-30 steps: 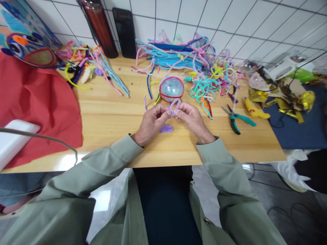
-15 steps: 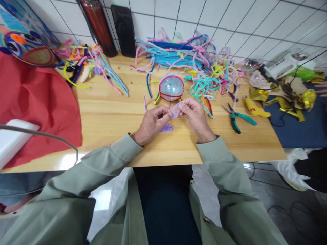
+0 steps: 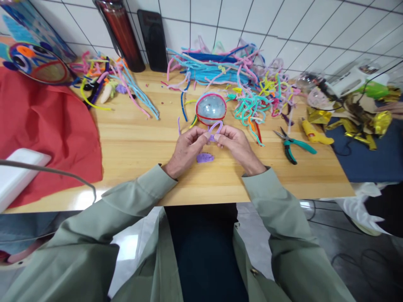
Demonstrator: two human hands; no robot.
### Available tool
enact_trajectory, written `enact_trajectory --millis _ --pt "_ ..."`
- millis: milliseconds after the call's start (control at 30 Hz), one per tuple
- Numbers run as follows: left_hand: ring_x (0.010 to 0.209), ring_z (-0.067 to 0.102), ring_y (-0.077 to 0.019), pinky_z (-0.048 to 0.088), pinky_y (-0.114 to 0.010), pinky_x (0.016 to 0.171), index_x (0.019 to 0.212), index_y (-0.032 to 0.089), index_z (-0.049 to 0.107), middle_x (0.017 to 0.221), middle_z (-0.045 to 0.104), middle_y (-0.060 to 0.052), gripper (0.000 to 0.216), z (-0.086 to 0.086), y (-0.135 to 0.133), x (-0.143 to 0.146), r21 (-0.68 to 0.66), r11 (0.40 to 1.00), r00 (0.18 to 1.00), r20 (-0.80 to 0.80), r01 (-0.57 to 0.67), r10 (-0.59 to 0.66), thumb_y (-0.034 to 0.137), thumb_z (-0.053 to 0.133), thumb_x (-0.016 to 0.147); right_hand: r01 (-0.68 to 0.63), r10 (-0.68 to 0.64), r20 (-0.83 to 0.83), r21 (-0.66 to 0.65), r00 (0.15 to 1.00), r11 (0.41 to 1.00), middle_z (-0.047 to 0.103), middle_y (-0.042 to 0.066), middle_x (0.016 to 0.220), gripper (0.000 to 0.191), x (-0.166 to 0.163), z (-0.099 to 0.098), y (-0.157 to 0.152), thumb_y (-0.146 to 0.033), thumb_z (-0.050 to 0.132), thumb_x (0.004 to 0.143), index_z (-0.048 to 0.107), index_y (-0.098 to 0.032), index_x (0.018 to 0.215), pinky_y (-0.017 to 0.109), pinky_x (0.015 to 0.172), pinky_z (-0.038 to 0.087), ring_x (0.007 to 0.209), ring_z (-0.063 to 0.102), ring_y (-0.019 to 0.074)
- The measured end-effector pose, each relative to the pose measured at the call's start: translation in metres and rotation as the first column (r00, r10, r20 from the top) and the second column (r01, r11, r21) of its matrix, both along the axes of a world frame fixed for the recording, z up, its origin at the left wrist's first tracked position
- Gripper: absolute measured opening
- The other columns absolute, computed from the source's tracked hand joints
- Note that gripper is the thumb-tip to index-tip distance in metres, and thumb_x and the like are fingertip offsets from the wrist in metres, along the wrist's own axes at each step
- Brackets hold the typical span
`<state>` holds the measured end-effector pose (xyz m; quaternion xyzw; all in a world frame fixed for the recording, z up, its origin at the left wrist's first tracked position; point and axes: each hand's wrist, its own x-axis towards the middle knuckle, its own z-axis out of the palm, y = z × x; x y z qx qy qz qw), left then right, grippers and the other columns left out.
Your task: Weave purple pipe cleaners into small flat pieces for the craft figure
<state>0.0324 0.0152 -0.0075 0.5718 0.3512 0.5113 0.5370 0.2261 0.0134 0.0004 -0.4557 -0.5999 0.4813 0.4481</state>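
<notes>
Between my fingertips is a light purple pipe cleaner (image 3: 216,125), bent into a loop that stands up above my thumbs. My left hand (image 3: 189,150) pinches its left side, and my right hand (image 3: 236,144) pinches the right side. On the wood just below my hands lies a small flat purple piece of coiled pipe cleaner (image 3: 205,157). Right behind the loop sits a clear dome (image 3: 210,108) edged with red and pink pipe cleaner. Part of the held pipe cleaner is covered by my fingers.
Piled pipe cleaners (image 3: 217,69) lie along the wall, with a teal tangle (image 3: 252,105) in front. Pliers (image 3: 294,147) and a yellow glue gun (image 3: 315,132) rest at right. Red cloth (image 3: 63,138), a white box (image 3: 23,172), a flask (image 3: 121,33) and a phone (image 3: 153,40) are at left.
The purple pipe cleaner's loop now stands taller and rounder above my thumbs. My fingers have shifted slightly, uncovering more of the flat purple piece below.
</notes>
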Motion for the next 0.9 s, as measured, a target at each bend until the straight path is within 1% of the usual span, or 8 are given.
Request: enact_trajectory --millis 100,200,333,433,600,733,833,900 --pt "0.054 0.046 -0.0087 0.039 -0.025 0.051 0.086 0.021 0.069 0.073 0.066 0.001 0.044 -0.0028 0.002 0.002 -0.015 1.0 0.999 0.034 0.025 -0.024 0.063 0.078 0.091 0.02 -0.02 -0.021 0.02 1.0 1.0 0.057 -0.003 0.07 0.043 -0.0006 -0.0012 0.0011 -0.061 0.08 0.089 0.061 -0.024 0.079 0.03 0.062 0.037 0.065 0.047 0.0136" --pt "0.058 0.049 -0.0095 0.042 -0.026 0.056 0.081 0.02 0.068 0.068 0.062 0.003 0.048 -0.0047 0.0036 0.0031 0.026 0.999 1.0 0.016 0.02 -0.02 0.066 0.082 0.086 -0.001 0.001 0.002 0.036 1.0 0.999 0.057 -0.003 0.07 0.045 -0.0013 -0.0031 0.0014 -0.064 0.079 0.089 0.062 -0.024 0.081 0.03 0.062 0.036 0.065 0.046 0.0132" --pt "0.062 0.054 -0.011 0.046 -0.027 0.062 0.075 0.019 0.068 0.067 0.063 0.002 0.052 -0.003 0.0029 0.002 0.101 0.995 0.998 -0.057 -0.014 0.02 0.068 0.076 0.09 -0.016 0.016 0.001 0.047 1.0 0.999 0.058 -0.003 0.073 0.046 -0.0032 -0.0066 0.0007 -0.066 0.078 0.09 0.063 -0.023 0.083 0.031 0.064 0.038 0.067 0.049 0.0132" --pt "0.063 0.055 -0.0113 0.048 -0.028 0.065 0.075 0.019 0.069 0.067 0.064 0.001 0.051 -0.0006 0.0014 0.0019 0.135 0.991 0.998 -0.063 -0.014 0.023 0.067 0.075 0.091 0.0 0.001 -0.019 0.048 1.0 0.999 0.059 -0.003 0.073 0.048 -0.0057 -0.008 0.0 -0.068 0.075 0.091 0.064 -0.022 0.084 0.03 0.064 0.039 0.066 0.05 0.0129" --pt "0.059 0.05 -0.0107 0.045 -0.027 0.06 0.075 0.019 0.068 0.065 0.063 0.001 0.052 -0.0027 0.0012 0.0052 0.086 0.996 0.999 -0.044 -0.026 0.03 0.068 0.075 0.091 -0.023 0.024 -0.06 0.019 0.998 1.0 0.06 -0.004 0.073 0.052 -0.0079 -0.0049 -0.0001 -0.073 0.078 0.086 0.063 -0.023 0.087 0.029 0.064 0.043 0.065 0.051 0.0124" --pt "0.056 0.045 -0.0098 0.04 -0.025 0.054 0.074 0.019 0.066 0.063 0.058 0.003 0.05 -0.007 0.0012 0.007 0.067 0.998 0.998 -0.068 -0.001 0.006 0.065 0.076 0.09 0.066 -0.06 -0.109 0.046 0.992 0.997 0.065 -0.003 0.074 0.052 -0.0039 -0.0014 0.0015 -0.075 0.076 0.087 0.067 -0.024 0.094 0.029 0.064 0.045 0.066 0.056 0.0135" --pt "0.057 0.046 -0.0099 0.041 -0.024 0.053 0.076 0.019 0.067 0.066 0.059 0.002 0.043 -0.0085 -0.001 0.0067 0.045 0.998 0.995 -0.089 0.045 -0.041 0.058 0.078 0.09 0.171 -0.162 -0.103 0.084 0.981 0.982 0.062 -0.003 0.068 0.051 -0.0003 -0.0016 0.003 -0.075 0.078 0.086 0.067 -0.024 0.086 0.029 0.062 0.044 0.063 0.054 0.0133" --pt "0.057 0.048 -0.0103 0.043 -0.023 0.052 0.078 0.019 0.067 0.068 0.061 0.002 0.04 -0.0086 -0.0025 0.0061 0.022 0.997 0.993 -0.094 0.069 -0.066 0.055 0.077 0.091 0.215 -0.206 -0.09 0.096 0.974 0.972 0.059 -0.004 0.066 0.052 0.001 -0.003 0.0036 -0.075 0.08 0.084 0.066 -0.024 0.08 0.028 0.061 0.043 0.061 0.052 0.013"
